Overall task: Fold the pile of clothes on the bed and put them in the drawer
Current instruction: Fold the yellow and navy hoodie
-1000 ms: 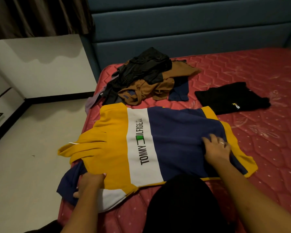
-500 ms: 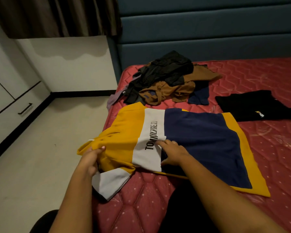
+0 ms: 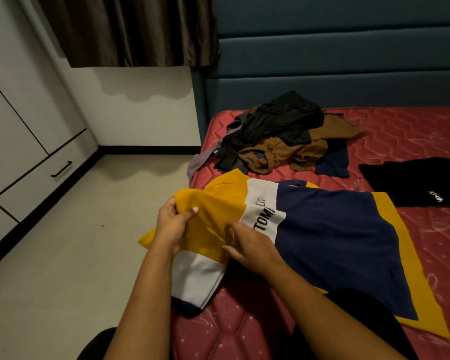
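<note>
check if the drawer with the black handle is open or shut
Shut: the drawer front sits flush with the cabinet panels around it, no gap showing.

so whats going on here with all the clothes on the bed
A person is folding a yellow, white and navy shirt spread on the red mattress. The left hand grips the yellow sleeve end and lifts it, while the right hand pinches the fabric beside the white band. Behind it a pile of black and brown clothes lies unfolded, and a black garment lies flat to the right. The drawer across the floor is closed.
</note>
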A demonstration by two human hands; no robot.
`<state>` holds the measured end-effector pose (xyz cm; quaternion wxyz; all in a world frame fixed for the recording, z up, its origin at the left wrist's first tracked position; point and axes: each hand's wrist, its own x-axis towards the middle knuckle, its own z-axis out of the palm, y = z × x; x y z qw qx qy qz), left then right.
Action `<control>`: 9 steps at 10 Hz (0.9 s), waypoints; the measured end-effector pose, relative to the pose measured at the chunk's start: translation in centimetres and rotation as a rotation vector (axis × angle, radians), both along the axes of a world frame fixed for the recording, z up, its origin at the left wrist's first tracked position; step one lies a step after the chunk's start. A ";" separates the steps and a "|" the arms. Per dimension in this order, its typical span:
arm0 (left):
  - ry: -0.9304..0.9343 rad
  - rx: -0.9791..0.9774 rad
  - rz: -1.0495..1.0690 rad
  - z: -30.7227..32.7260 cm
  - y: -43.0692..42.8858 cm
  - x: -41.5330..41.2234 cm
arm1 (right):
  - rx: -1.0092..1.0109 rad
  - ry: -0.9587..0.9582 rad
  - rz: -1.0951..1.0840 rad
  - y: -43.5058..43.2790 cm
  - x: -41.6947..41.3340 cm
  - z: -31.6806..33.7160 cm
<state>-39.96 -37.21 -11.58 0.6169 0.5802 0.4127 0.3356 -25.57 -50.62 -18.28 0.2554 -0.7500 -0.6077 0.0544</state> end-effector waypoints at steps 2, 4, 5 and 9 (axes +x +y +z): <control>0.195 0.148 -0.398 3.8 -0.5 -0.3 | -0.550 0.100 -0.066 0.0 0.4 -2.2; -0.025 -0.093 -0.263 7.8 -1.9 -0.5 | -0.270 0.421 -0.261 -1.4 0.4 2.6; -0.310 -0.269 -0.154 9.2 -2.5 0.5 | -0.298 0.473 -0.146 -0.6 -2.2 6.5; 0.047 -0.279 -0.164 8.5 -5.3 -3.6 | -0.081 1.075 -0.138 -4.0 -1.7 18.5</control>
